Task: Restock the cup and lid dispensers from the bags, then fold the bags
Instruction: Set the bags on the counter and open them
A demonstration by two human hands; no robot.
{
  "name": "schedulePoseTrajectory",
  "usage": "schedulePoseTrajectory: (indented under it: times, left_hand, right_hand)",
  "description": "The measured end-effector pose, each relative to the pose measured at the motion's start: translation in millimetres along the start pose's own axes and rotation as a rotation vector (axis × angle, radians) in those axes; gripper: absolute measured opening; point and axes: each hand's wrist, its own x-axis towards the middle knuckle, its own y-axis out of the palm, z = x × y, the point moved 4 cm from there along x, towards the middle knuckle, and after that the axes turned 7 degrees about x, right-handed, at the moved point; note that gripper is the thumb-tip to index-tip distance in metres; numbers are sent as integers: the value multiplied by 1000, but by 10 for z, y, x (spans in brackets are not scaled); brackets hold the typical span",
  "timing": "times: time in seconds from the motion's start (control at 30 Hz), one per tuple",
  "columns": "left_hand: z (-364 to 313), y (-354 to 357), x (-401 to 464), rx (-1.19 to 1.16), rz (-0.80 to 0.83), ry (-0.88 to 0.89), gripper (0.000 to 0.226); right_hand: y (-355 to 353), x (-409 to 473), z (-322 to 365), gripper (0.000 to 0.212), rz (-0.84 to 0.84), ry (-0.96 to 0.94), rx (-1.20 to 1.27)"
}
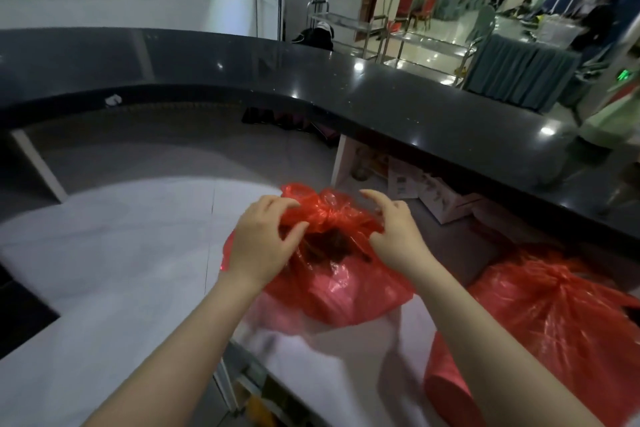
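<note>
Head view, bag: the red bag (332,274) sits on the white worktop (121,270) right in front of you, under the black counter (381,94). Its neck is bunched into a knot at the top, so it looks tied and its contents are too dark to identify.

Head view, left hand: your left hand (266,243) pinches the gathered plastic at the left of the knot, fingers curled into it. That hold steadies the neck so the other side can be worked loose.

Head view, right hand: your right hand (394,236) is at the right of the knot with fingers curled. The thumb side touches the plastic, but whether it actually grips a fold I cannot tell.

Head view, other bags: a second bag (554,308), also knotted, waits just to your right, and a red roll (450,388) lies below it near your forearm.

Head view, dispensers: none show here, so restocking has likely not begun.

Head view, step: you are probably untying this bag. Thin film tears easily, so pick the knot apart rather than pulling.
</note>
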Motion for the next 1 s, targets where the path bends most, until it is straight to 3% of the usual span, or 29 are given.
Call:
schedulePoseTrajectory:
  times: [0.07, 0.13, 0.3, 0.4, 0.47, 0.6, 0.73, 0.83, 0.9, 1.0]
  left_hand:
    - [-113, 220, 10, 31, 176, 6, 39]
    - [-105, 399, -10, 88, 315, -46, 43]
    - [41, 568, -117, 83, 394, -118, 38]
    - [83, 578, -192, 163, 448, -88, 9]
    - [161, 543, -218, 142, 422, -126, 13]
    - [296, 385, -92, 71, 310, -215, 18]
    - [642, 96, 87, 170, 199, -333, 11]
    - [915, -117, 46, 220, 177, -448, 9]
    - [865, -150, 33, 242, 185, -412, 10]
    - [555, -85, 57, 186, 115, -217, 36]
  right_hand:
    - [94, -32, 54, 58, -6, -128, -102]
    - [151, -53, 82, 37, -3, -203, -208]
    - [163, -61, -41, 32, 13, -149, -400]
    - [231, -68, -127, 17, 122, -153, -461]
    - [173, -42, -203, 14, 84, -103, -386]
    - [-33, 74, -326, 14, -147, 16, -248]
    - [-366, 183, -488, 18, -357, 212, -202]
    - [-571, 175, -594, 19, -404, 309, -190]
    - [-538, 145, -462, 23, -422, 197, -205]
    - [-318, 8, -4, 48, -439, -188, -209]
